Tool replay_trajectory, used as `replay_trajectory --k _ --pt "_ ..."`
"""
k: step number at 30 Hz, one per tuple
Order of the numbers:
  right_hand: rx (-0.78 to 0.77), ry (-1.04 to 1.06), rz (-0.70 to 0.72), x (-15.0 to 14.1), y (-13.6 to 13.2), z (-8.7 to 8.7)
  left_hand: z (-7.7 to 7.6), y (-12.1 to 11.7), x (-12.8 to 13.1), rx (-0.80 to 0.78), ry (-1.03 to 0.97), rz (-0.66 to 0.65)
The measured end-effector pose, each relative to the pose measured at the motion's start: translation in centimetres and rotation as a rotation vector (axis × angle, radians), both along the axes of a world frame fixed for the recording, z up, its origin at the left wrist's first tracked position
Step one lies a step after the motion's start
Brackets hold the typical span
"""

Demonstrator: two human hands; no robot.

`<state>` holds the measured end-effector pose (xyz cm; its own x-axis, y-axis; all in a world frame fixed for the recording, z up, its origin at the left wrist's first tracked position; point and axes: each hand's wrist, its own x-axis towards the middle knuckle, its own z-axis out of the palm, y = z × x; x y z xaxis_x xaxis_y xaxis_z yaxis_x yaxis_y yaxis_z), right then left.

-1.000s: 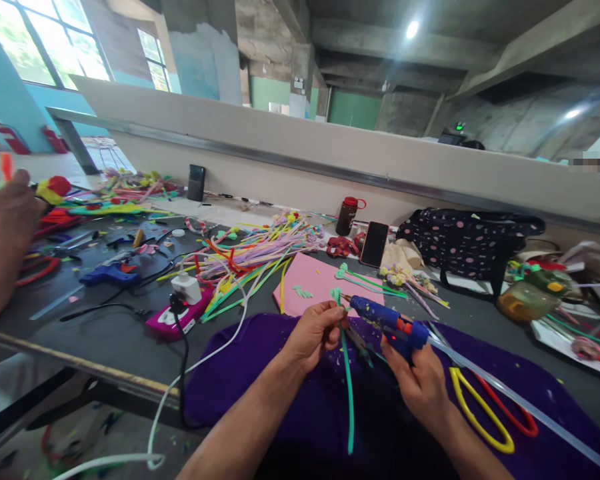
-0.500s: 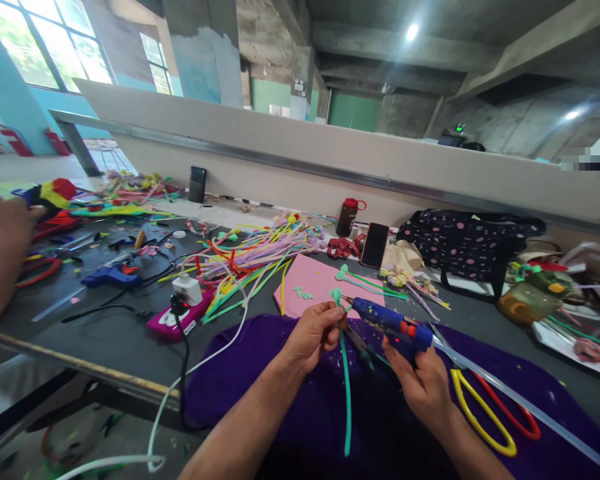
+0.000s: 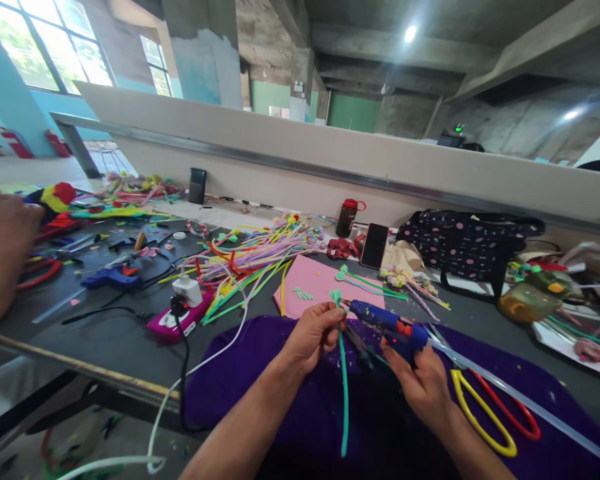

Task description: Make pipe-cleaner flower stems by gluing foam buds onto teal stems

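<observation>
Head cam: grip of L hand (image 3: 314, 335) pinches green stem (image 3: 345, 393) below curly top (image 3: 335, 295), R hand (image 3: 423, 381) closed round glue gun (image 3: 386, 320).

My left fingertips (image 3: 333, 312) hide part of the green stem (image 3: 345, 393), the scissors' (image 3: 480, 413) blades are partly covered, and the picture's left edge cuts off a co-worker's arm (image 3: 3, 267).

Open gap above the pink sheet (image 3: 305, 277), bounded rightward by the upright phone (image 3: 375, 245).
</observation>
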<state>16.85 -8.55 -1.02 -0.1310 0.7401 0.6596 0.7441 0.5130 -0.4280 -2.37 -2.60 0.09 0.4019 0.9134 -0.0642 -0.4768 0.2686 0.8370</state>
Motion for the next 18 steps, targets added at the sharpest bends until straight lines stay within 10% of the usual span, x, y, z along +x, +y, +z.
replay_trajectory --k 18 --pt "-0.375 0.443 0.025 1.5 2.4 2.2 0.6 -0.2 -0.1 -0.035 -0.018 -0.014"
